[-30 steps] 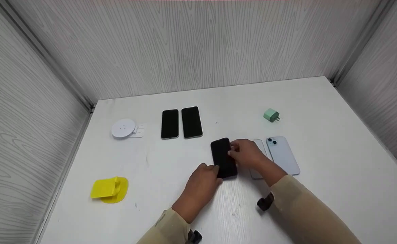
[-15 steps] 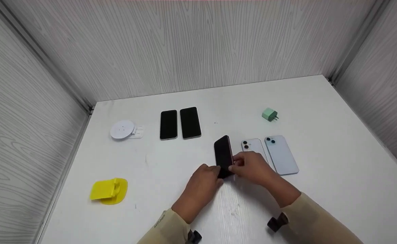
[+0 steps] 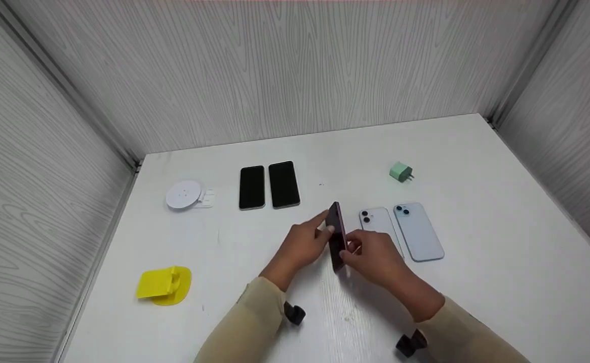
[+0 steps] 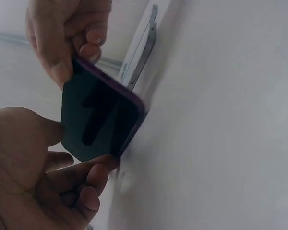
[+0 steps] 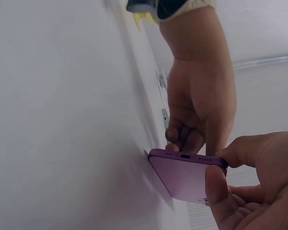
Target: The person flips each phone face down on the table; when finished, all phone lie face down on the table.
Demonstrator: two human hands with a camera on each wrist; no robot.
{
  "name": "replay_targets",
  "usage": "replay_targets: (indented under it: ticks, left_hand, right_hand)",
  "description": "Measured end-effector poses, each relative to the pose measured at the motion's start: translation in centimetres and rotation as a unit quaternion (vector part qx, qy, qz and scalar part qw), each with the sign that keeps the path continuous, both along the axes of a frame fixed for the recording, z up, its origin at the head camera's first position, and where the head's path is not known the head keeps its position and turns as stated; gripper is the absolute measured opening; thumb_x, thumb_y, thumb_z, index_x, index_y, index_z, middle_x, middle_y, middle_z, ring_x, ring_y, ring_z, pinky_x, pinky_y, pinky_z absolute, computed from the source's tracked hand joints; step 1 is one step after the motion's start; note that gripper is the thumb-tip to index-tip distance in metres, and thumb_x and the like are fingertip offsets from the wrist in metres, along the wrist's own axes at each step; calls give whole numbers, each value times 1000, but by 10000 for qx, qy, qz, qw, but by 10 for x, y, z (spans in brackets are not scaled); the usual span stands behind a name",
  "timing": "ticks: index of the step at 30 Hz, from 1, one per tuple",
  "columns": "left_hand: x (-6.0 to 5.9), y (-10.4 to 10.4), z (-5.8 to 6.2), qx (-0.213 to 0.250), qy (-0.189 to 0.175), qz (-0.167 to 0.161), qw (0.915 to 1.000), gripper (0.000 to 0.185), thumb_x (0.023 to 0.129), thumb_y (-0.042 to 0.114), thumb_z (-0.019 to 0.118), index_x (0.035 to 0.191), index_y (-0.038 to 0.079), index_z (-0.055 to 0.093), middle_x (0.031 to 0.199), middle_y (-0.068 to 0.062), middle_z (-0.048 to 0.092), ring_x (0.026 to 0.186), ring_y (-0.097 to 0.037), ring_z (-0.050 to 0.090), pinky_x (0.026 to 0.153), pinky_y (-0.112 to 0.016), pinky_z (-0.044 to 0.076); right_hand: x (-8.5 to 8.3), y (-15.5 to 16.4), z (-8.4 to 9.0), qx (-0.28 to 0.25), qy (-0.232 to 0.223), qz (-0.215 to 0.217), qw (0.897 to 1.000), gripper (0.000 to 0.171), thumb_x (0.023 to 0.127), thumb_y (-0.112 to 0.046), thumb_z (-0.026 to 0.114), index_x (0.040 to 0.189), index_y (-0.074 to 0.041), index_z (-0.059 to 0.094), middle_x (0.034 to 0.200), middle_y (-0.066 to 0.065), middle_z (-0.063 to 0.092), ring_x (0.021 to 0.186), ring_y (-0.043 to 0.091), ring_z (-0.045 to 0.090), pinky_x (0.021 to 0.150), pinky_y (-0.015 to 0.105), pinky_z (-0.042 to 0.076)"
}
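A purple smartphone (image 3: 333, 246) with a dark screen stands tilted up on a long edge, close over the table, its screen facing left. My right hand (image 3: 375, 254) pinches its near right part, thumb at the screen side and curled fingers behind. The left hand (image 3: 301, 244) holds the left side, thumb on the screen and index finger reaching to the far end. In the left wrist view the smartphone (image 4: 101, 120) spans between both hands. From the right wrist, the pinkish-purple back of the smartphone (image 5: 182, 179) and its charging port show.
Right of the hands lie a white phone (image 3: 379, 221), partly covered, and a light blue phone (image 3: 421, 234), both backs up. Two black-screened phones (image 3: 252, 187) lie farther back. A green charger plug (image 3: 401, 172), white round stand (image 3: 183, 195) and yellow stand (image 3: 161, 284) sit around the table.
The smartphone has turned from lying nearly flat, screen up, to standing on edge. My right hand slid nearer along it, uncovering the white phone's cameras; the left hand moved up toward its far end.
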State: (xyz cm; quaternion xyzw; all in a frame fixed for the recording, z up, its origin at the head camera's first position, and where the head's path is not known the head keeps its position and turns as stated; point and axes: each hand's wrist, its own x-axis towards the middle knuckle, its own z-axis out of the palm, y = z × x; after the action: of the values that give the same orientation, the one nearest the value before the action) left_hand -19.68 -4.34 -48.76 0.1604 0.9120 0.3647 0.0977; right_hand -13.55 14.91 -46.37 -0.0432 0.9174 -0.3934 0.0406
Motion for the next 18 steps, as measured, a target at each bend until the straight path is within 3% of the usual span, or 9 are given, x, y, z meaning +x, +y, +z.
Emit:
replay_targets:
  ticks: [5,8,13,15,18]
  left_hand:
    - [-30,2,10,-237,-372,32,9990,65,112,58,51,168,26,46,153,-15,66,130,-29,68,120,-50,47]
    - [-39,2,13,-283,-468,1,9985,66,109,59,55,166,25,50,164,-11,57,136,-28,64,124,-50,44]
    - [-43,-1,16,221,-888,11,9958,64,108,53,63,162,21,54,134,-10,76,110,-24,76,99,-45,59]
    - [-43,-3,16,504,-1044,-20,9933,62,108,49,65,161,19,55,118,-9,81,98,-25,79,84,-40,60]
    - [-43,-6,16,777,-1078,-76,9911,59,108,43,68,159,17,56,112,-10,82,95,-29,79,76,-33,56]
  right_hand:
    - [2,-7,-3,46,189,135,9997,15,98,-15,78,111,-8,81,86,-3,75,77,9,66,67,31,54]
    - [3,-10,-5,100,303,196,9993,17,97,-14,78,113,-7,80,89,-2,75,78,8,67,69,32,57]
    - [4,-11,-8,121,344,245,9990,30,93,-16,80,121,-6,78,97,-1,75,81,9,70,72,32,60]
    - [5,-11,-10,39,257,276,9993,33,94,-18,80,124,-6,77,101,0,76,83,10,71,73,32,61]
    - [7,-10,-14,-144,72,306,9994,36,97,-22,81,129,-6,76,106,2,78,85,11,73,73,32,61]
